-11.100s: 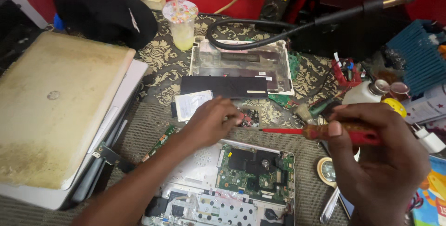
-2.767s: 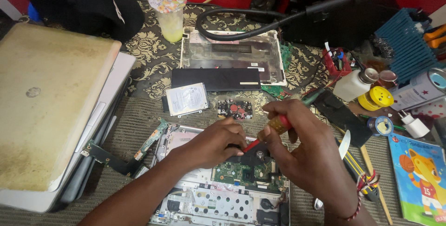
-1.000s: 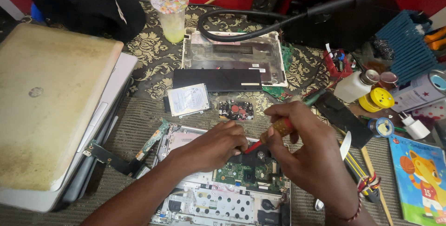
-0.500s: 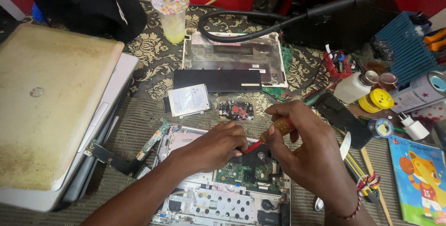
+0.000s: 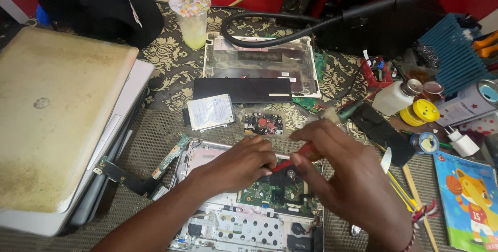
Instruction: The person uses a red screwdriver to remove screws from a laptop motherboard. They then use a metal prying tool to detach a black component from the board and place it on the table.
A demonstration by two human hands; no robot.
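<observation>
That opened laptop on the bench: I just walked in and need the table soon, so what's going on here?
A person is working on an opened laptop with its green circuit board exposed. The right hand holds a red-handled screwdriver with its tip down at the board, and the left hand rests beside the tip. A hard drive and a black battery lie behind on the cloth.

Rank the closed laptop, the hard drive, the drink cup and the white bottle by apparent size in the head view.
1. Closed laptop
2. Hard drive and drink cup: look alike, unranked
3. White bottle
</observation>
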